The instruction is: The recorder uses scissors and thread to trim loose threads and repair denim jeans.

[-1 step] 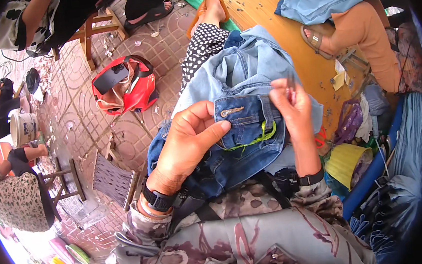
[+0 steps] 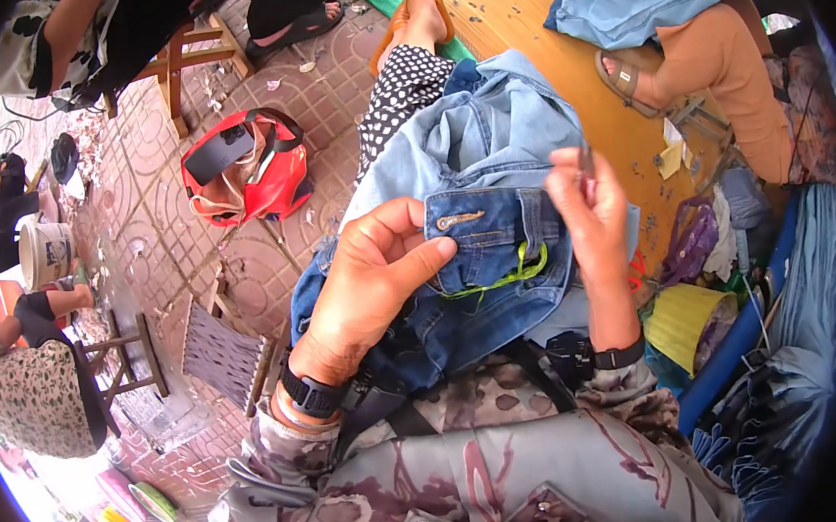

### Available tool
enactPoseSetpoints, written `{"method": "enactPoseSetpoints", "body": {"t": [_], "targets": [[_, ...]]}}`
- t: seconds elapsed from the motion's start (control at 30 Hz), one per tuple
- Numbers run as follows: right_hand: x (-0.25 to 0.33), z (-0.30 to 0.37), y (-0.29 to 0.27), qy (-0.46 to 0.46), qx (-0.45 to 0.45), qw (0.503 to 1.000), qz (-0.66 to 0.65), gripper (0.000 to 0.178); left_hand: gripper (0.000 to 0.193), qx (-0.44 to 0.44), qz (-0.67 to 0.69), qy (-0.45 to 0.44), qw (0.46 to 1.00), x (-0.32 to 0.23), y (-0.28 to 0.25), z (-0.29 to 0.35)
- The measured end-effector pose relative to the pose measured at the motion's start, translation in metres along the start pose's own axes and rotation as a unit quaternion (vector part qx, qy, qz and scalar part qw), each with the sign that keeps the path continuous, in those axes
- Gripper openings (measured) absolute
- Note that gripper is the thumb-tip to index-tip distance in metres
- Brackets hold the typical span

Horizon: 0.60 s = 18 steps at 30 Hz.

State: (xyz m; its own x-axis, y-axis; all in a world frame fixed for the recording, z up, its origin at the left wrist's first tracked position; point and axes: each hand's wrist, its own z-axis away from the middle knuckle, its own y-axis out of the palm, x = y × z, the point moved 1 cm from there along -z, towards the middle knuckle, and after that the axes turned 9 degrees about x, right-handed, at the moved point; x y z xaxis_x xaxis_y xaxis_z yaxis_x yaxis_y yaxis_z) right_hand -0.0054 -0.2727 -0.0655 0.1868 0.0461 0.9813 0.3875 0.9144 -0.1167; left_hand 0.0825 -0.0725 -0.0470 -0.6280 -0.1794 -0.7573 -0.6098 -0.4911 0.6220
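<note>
A pair of dark blue jeans [image 2: 425,335] lies across my lap. My left hand [image 2: 365,285] is closed on the left end of its waistband, thumb on top, beside the tan-stitched buttonhole [image 2: 459,221]. A bright yellow-green strip [image 2: 514,274] hangs through the belt loop [image 2: 533,221]. My right hand [image 2: 593,221] is raised just right of the waistband, apart from it. Its fingers pinch a small dark, narrow metal tool [image 2: 585,160] with its tip upward; its exact kind is unclear. Light blue jeans [image 2: 487,136] lie beneath and beyond.
A red bag [image 2: 277,189] with a dark phone-like device lies on the paving at left. A low woven stool [image 2: 232,352] stands nearer. At right are a yellow container [image 2: 687,322], bundled cloth and hanging denim [image 2: 811,266]. Other people sit around, one at right with denim [image 2: 654,2].
My right hand has shifted slightly right, away from the waistband and belt loop, with the small tool still pinched. My left hand and the jeans look unmoved.
</note>
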Motion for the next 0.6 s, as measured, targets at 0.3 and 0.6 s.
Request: {"method": "enactPoseSetpoints", "body": {"t": [0.3, 0.6], "targets": [[0.08, 0.016, 0.028, -0.248, 0.14, 0.912, 0.294, 0.025, 0.011, -0.029, 0.001, -0.034, 0.999, -0.007, 0.005, 0.0], [0.072, 0.014, 0.032, -0.249, 0.156, 0.89, 0.349, 0.023, 0.012, -0.026, -0.053, -0.05, 0.997, -0.007, 0.007, 0.002]]}}
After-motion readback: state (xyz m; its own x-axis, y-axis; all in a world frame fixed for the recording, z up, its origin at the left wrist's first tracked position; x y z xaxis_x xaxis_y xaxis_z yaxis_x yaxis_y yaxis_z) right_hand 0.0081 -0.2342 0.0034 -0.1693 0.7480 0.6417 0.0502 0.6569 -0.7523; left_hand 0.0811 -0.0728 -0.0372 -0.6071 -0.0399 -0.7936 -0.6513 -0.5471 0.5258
